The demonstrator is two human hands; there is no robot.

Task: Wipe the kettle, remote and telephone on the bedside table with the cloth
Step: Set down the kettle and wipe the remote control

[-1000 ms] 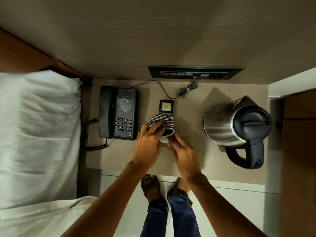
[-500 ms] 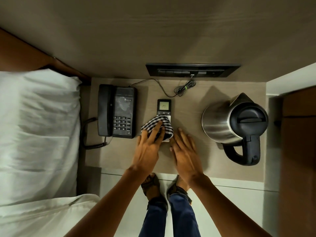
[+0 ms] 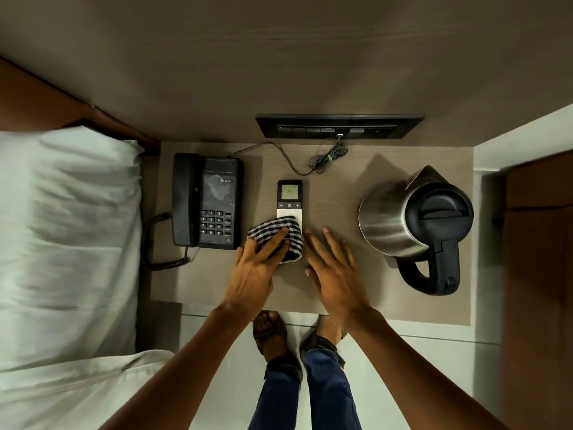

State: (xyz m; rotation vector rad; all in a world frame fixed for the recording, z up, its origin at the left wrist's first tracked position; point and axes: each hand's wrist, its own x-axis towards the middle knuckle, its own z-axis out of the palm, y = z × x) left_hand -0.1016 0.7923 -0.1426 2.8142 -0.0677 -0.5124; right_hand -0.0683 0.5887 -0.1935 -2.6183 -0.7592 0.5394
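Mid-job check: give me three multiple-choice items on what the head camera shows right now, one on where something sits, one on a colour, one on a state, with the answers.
1. Where does the remote lie on the bedside table?
A. Between the telephone and the kettle
B. To the right of the kettle
C. On top of the telephone

2. What does the cloth look like?
A. Plain red
B. Dark and white stripes
C. Solid yellow

3. What is the left hand doing?
A. Lifting the kettle by its handle
B. Holding the telephone handset
C. Pressing the cloth onto the near end of the remote

Answers:
1 A: the remote sits mid-table, telephone to its left, kettle to its right.
2 B: dark and light bands run across the fabric.
3 C: the left hand's fingers rest on the cloth, which covers the remote's lower part; the right hand lies open and flat beside it.
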